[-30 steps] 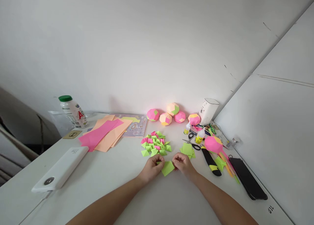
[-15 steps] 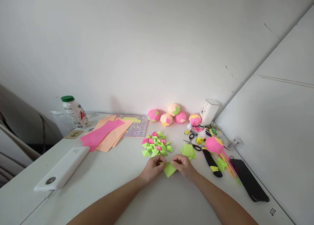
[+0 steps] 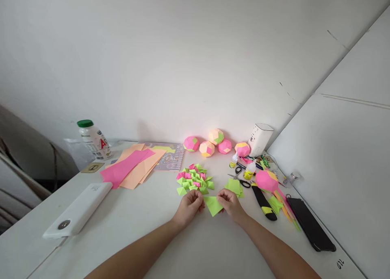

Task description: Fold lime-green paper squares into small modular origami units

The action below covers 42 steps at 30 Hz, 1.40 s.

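Between my two hands is a small square of green paper (image 3: 213, 206), tilted above the white table. My right hand (image 3: 232, 207) pinches its right corner between thumb and fingers. At the paper's left corner, the closed fingers of my left hand (image 3: 189, 207) meet its edge; the exact grip is partly hidden. Just beyond my left hand lies a heap of folded green and pink paper pieces (image 3: 195, 179). Behind my right hand is a small stack of flat green paper squares (image 3: 234, 186).
Scissors (image 3: 239, 179), glue bottles (image 3: 249, 172) and a black-and-yellow cutter (image 3: 263, 202) lie right. Paper balls (image 3: 207, 148) line the wall. A phone (image 3: 310, 224) lies far right. Left are pink and orange sheets (image 3: 128, 167), a power bank (image 3: 77, 210) and a bottle (image 3: 94, 141).
The green paper has shifted slightly right and up, and more of its left corner now shows outside my left fingers. My right hand has moved a little rightward. The view has shifted slightly.
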Each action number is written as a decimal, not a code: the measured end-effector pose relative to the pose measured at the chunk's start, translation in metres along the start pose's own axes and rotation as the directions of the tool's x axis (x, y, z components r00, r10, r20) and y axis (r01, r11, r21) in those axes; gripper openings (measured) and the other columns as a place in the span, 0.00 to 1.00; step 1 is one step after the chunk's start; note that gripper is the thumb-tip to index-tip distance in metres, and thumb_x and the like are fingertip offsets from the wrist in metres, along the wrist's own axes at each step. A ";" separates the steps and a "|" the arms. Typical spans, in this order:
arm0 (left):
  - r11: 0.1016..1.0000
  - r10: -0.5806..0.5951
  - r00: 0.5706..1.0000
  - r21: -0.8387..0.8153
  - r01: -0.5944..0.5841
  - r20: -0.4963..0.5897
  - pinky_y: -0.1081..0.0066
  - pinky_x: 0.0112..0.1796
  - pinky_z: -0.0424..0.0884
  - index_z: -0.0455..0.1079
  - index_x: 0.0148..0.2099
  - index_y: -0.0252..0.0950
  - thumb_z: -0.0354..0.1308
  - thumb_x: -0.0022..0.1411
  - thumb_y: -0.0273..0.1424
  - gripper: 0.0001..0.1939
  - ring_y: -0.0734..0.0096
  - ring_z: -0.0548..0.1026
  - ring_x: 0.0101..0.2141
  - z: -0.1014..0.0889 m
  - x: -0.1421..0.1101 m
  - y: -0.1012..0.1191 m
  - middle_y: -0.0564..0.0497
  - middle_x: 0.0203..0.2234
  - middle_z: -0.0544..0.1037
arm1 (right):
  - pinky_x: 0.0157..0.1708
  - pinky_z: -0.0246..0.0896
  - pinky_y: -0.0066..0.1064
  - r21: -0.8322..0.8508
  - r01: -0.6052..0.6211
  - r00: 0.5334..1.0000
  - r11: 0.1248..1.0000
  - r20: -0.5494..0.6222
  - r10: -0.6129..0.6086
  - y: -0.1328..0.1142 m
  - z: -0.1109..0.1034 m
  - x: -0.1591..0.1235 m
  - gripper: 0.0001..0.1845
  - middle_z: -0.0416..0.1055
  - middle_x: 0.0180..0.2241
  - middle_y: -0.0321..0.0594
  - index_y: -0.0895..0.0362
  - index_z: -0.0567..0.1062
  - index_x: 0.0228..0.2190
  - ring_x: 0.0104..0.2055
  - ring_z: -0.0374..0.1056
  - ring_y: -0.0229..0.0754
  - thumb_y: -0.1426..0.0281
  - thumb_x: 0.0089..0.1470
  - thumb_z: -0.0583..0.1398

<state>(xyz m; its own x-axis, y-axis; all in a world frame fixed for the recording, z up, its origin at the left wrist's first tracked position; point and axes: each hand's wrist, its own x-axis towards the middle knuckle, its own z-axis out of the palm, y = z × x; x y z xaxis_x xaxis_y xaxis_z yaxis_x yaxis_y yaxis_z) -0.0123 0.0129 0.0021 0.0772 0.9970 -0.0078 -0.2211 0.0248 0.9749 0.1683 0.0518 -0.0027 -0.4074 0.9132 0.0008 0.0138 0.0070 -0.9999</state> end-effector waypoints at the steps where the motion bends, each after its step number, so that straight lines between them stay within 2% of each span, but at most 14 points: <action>1: 1.000 0.001 1.000 -0.016 -0.001 0.004 0.73 0.24 0.63 0.59 0.28 0.36 0.55 0.56 0.40 0.14 0.75 0.67 0.20 0.001 0.000 0.001 0.55 0.19 0.71 | 0.15 0.56 0.24 0.007 0.000 1.000 1.000 -0.005 0.000 0.001 0.000 0.000 0.08 0.65 0.16 0.30 0.58 0.67 0.24 0.16 0.62 0.34 0.67 0.48 0.58; 6: 0.997 -0.005 0.997 -0.074 0.011 0.078 0.70 0.28 0.66 0.59 0.33 0.36 0.56 0.56 0.41 0.13 0.73 0.70 0.21 0.003 -0.001 0.006 0.55 0.21 0.72 | 0.15 0.57 0.24 0.032 0.005 1.000 0.999 0.000 -0.005 0.002 -0.001 0.002 0.09 0.67 0.16 0.30 0.58 0.68 0.27 0.15 0.64 0.34 0.65 0.49 0.59; 10: 0.996 -0.021 0.992 -0.082 0.031 0.121 0.69 0.30 0.67 0.61 0.35 0.35 0.56 0.56 0.41 0.14 0.72 0.72 0.23 0.004 0.001 0.002 0.54 0.21 0.73 | 0.16 0.58 0.24 0.055 0.020 0.999 0.998 0.028 -0.022 0.002 -0.001 0.002 0.09 0.68 0.17 0.31 0.58 0.68 0.28 0.17 0.66 0.35 0.65 0.49 0.60; 18: 0.994 -0.021 0.998 -0.110 0.028 0.060 0.72 0.31 0.66 0.61 0.38 0.36 0.58 0.54 0.41 0.15 0.71 0.72 0.28 0.001 0.002 -0.005 0.55 0.24 0.73 | 0.18 0.60 0.25 -0.007 0.045 0.998 0.999 0.038 -0.044 0.008 -0.003 0.004 0.10 0.68 0.18 0.32 0.60 0.74 0.28 0.18 0.63 0.33 0.64 0.47 0.62; 21: 0.988 -0.017 0.997 -0.150 0.029 0.080 0.70 0.32 0.67 0.59 0.38 0.37 0.59 0.54 0.40 0.16 0.71 0.73 0.28 0.000 0.002 -0.004 0.55 0.24 0.73 | 0.19 0.60 0.25 -0.035 0.031 0.998 0.999 0.052 -0.029 0.012 -0.003 0.005 0.12 0.69 0.18 0.34 0.60 0.75 0.29 0.19 0.65 0.34 0.63 0.47 0.63; 27: 0.979 -0.020 0.998 -0.200 0.031 0.053 0.76 0.24 0.63 0.53 0.33 0.39 0.62 0.51 0.38 0.18 0.78 0.67 0.20 0.003 0.001 0.002 0.63 0.17 0.65 | 0.19 0.59 0.25 -0.016 0.028 0.997 0.999 0.070 -0.027 0.012 -0.001 0.006 0.13 0.70 0.21 0.34 0.59 0.73 0.30 0.20 0.66 0.35 0.65 0.43 0.65; 32: 0.973 -0.002 0.998 -0.228 0.016 0.064 0.76 0.24 0.63 0.52 0.33 0.39 0.61 0.51 0.38 0.19 0.79 0.67 0.20 0.004 0.001 0.002 0.62 0.19 0.65 | 0.20 0.59 0.25 -0.012 0.005 0.996 1.000 0.088 -0.004 0.011 -0.001 0.007 0.18 0.70 0.25 0.33 0.58 0.72 0.36 0.21 0.66 0.34 0.65 0.41 0.66; 36: 0.979 0.022 0.998 -0.204 -0.010 0.057 0.76 0.26 0.63 0.54 0.33 0.38 0.61 0.52 0.39 0.17 0.78 0.67 0.22 0.001 0.003 -0.003 0.59 0.22 0.67 | 0.21 0.60 0.26 -0.039 0.010 0.994 0.999 0.110 -0.005 0.016 -0.004 0.007 0.20 0.69 0.26 0.33 0.58 0.71 0.39 0.23 0.67 0.35 0.65 0.43 0.66; 42: 0.991 0.017 0.996 -0.135 -0.005 0.083 0.71 0.31 0.66 0.62 0.37 0.37 0.60 0.52 0.40 0.15 0.72 0.70 0.29 -0.003 0.004 -0.009 0.54 0.28 0.72 | 0.23 0.61 0.26 -0.039 0.025 0.989 0.999 0.147 -0.019 0.016 -0.004 0.008 0.22 0.70 0.28 0.36 0.58 0.71 0.42 0.24 0.67 0.35 0.65 0.44 0.66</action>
<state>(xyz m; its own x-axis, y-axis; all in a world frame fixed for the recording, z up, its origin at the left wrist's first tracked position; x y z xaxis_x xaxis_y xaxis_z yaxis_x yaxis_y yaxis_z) -0.0130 0.0169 -0.0069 0.1537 0.9877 0.0269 -0.3506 0.0291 0.9361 0.1695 0.0607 -0.0188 -0.5376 0.8430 0.0173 0.0392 0.0455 -0.9982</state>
